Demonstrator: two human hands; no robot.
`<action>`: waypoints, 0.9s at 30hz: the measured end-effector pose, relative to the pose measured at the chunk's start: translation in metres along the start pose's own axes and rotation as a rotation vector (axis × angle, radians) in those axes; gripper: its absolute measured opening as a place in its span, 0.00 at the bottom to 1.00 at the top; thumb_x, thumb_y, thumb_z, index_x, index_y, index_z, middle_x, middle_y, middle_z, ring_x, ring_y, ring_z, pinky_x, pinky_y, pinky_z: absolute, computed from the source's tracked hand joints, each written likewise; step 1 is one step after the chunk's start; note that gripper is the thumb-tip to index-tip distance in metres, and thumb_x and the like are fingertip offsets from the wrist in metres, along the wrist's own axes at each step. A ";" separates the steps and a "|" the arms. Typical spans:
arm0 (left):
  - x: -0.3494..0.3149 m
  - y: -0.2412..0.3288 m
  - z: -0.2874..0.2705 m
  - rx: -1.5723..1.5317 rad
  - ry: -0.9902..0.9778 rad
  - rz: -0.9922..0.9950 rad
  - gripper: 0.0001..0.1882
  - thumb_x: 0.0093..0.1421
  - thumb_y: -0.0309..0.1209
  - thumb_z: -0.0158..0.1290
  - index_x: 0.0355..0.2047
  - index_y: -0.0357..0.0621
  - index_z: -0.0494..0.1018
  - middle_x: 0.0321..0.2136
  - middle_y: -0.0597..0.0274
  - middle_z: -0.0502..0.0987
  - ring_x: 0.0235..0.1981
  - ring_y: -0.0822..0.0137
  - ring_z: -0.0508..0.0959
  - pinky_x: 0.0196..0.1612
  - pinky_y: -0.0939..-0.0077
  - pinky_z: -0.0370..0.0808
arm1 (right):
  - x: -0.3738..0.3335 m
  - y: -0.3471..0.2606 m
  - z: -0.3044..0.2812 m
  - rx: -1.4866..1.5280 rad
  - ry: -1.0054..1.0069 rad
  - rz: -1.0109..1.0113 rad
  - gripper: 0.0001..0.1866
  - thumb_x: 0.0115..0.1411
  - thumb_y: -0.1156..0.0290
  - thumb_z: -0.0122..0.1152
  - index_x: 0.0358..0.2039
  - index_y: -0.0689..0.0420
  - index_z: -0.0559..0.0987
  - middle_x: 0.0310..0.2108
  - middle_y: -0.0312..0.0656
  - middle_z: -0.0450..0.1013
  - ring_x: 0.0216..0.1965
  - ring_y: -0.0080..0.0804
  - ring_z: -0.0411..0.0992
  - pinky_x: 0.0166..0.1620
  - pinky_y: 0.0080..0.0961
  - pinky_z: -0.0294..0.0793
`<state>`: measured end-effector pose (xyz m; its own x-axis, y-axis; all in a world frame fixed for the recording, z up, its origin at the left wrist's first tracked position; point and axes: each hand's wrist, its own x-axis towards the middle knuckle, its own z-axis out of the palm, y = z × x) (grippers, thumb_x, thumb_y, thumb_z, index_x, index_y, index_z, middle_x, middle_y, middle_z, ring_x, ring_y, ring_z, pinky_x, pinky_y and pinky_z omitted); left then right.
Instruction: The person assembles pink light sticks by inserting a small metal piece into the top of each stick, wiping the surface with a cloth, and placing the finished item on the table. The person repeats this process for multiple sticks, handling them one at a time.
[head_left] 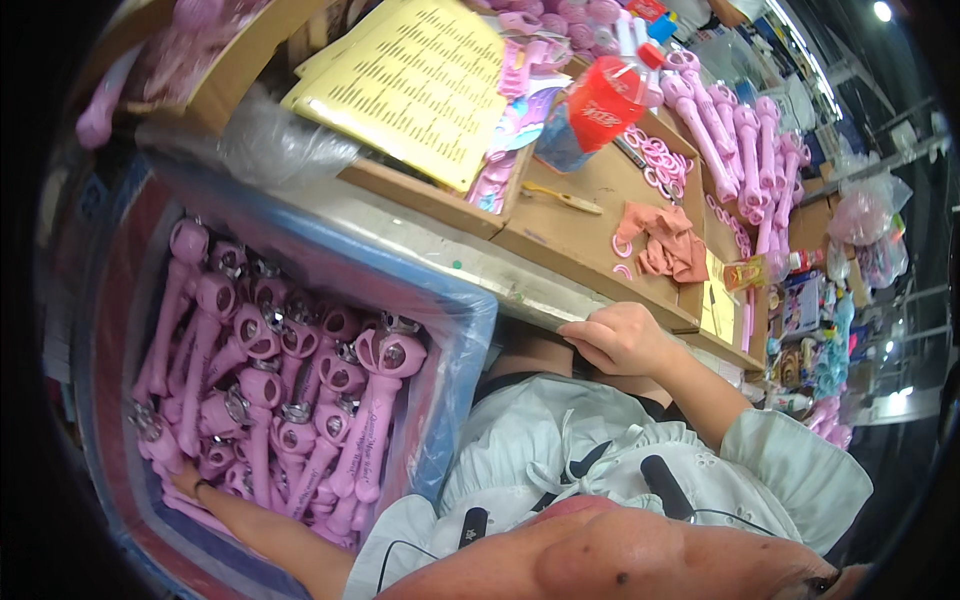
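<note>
Pale cloth of the shirt point(545, 410) is filling the lower middle of the frame, nearest us. At the lower left we are seeing the left hand point(184, 480) resting inside the bin point(462, 325), just beside a wand point(152, 440). From that hand, the wand is lying toward the upper left, its crowned head uppermost and its visible part slanting down toward the fingers. Most of its length is hiding, so we are not able to tell whether the hand is gripping it or only touching it. The right hand point(625, 338) is sitting well apart, right of centre, near the surface point(400, 228); its fingers are curling in narrowly, and we are seeing nothing in them.

Blue plastic is lining the bin, which is holding many pink wands point(372, 430), mostly standing steeply with their heads toward the top of the frame. Above centre, a cardboard tray point(545, 250) is holding a brush point(562, 197), pink rings point(660, 158), a coral cloth point(668, 245) and a red-labelled bottle point(598, 105). Yellow sheets point(410, 90) are lying to their left. At the upper left, a carton point(232, 78) is holding more pink pieces.
</note>
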<state>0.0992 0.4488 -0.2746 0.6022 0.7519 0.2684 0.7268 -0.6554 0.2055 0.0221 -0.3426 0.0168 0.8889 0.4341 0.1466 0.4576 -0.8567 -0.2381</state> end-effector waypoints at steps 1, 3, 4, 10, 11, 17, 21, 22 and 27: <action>-0.010 -0.002 -0.008 -0.048 0.015 -0.004 0.24 0.47 0.41 0.58 0.42 0.38 0.74 0.40 0.43 0.76 0.42 0.46 0.75 0.43 0.59 0.72 | -0.006 0.001 -0.002 0.004 0.018 0.008 0.09 0.48 0.74 0.60 0.33 0.55 0.75 0.17 0.37 0.68 0.18 0.34 0.69 0.21 0.29 0.67; -0.022 0.000 -0.031 -0.154 -0.001 -0.019 0.26 0.47 0.43 0.59 0.41 0.35 0.73 0.37 0.41 0.76 0.39 0.44 0.75 0.42 0.56 0.70 | -0.022 0.004 -0.008 0.004 0.076 0.042 0.09 0.48 0.74 0.60 0.33 0.56 0.75 0.17 0.37 0.68 0.18 0.33 0.69 0.21 0.29 0.67; -0.029 0.006 -0.045 -0.145 0.126 -0.102 0.28 0.49 0.45 0.58 0.45 0.36 0.72 0.35 0.42 0.76 0.38 0.45 0.75 0.41 0.56 0.70 | -0.030 0.006 -0.010 0.008 0.114 0.056 0.10 0.48 0.74 0.60 0.33 0.56 0.75 0.17 0.37 0.68 0.18 0.33 0.69 0.21 0.29 0.67; -0.058 0.132 -0.228 -0.298 0.275 0.203 0.31 0.50 0.47 0.60 0.45 0.36 0.68 0.37 0.45 0.76 0.37 0.48 0.76 0.39 0.60 0.71 | -0.060 0.023 -0.009 0.191 0.338 0.022 0.09 0.50 0.72 0.60 0.34 0.55 0.76 0.18 0.38 0.69 0.19 0.35 0.70 0.22 0.29 0.69; -0.076 0.167 -0.264 -0.440 0.348 0.317 0.31 0.50 0.47 0.61 0.45 0.35 0.68 0.37 0.45 0.77 0.37 0.48 0.77 0.39 0.61 0.72 | -0.057 0.023 -0.006 0.306 0.388 0.017 0.08 0.51 0.72 0.60 0.34 0.54 0.76 0.19 0.38 0.69 0.21 0.35 0.71 0.24 0.28 0.70; -0.286 0.354 -0.407 -0.708 -0.404 0.896 0.14 0.50 0.28 0.60 0.34 0.31 0.73 0.26 0.56 0.77 0.27 0.67 0.74 0.31 0.72 0.71 | -0.023 -0.009 0.001 1.496 0.205 0.115 0.38 0.53 0.64 0.64 0.60 0.52 0.53 0.52 0.50 0.62 0.52 0.36 0.65 0.50 0.30 0.67; -0.422 0.425 -0.398 -0.812 -1.066 1.318 0.26 0.46 0.29 0.64 0.45 0.38 0.67 0.39 0.60 0.72 0.40 0.68 0.72 0.45 0.72 0.69 | -0.040 -0.012 -0.015 1.970 0.632 0.049 0.42 0.55 0.68 0.62 0.63 0.53 0.46 0.53 0.46 0.61 0.53 0.30 0.62 0.54 0.29 0.63; -0.446 0.436 -0.390 -0.982 -1.345 1.205 0.28 0.46 0.28 0.63 0.46 0.38 0.64 0.40 0.61 0.70 0.41 0.70 0.72 0.44 0.73 0.70 | -0.051 -0.001 -0.021 2.103 0.660 0.306 0.38 0.56 0.68 0.61 0.62 0.53 0.50 0.50 0.44 0.64 0.49 0.28 0.65 0.51 0.28 0.66; -0.522 0.447 -0.358 -0.900 -1.854 1.031 0.24 0.48 0.21 0.60 0.44 0.39 0.62 0.31 0.65 0.73 0.32 0.74 0.74 0.37 0.78 0.72 | -0.087 0.053 -0.046 1.927 1.052 0.288 0.28 0.62 0.62 0.53 0.59 0.55 0.57 0.45 0.37 0.67 0.39 0.23 0.68 0.43 0.19 0.69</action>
<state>-0.0086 -0.2629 0.0142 0.4737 -0.8520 -0.2230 0.1201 -0.1883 0.9747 -0.0325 -0.4386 0.0358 0.8899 -0.4453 0.0988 0.4038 0.6684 -0.6246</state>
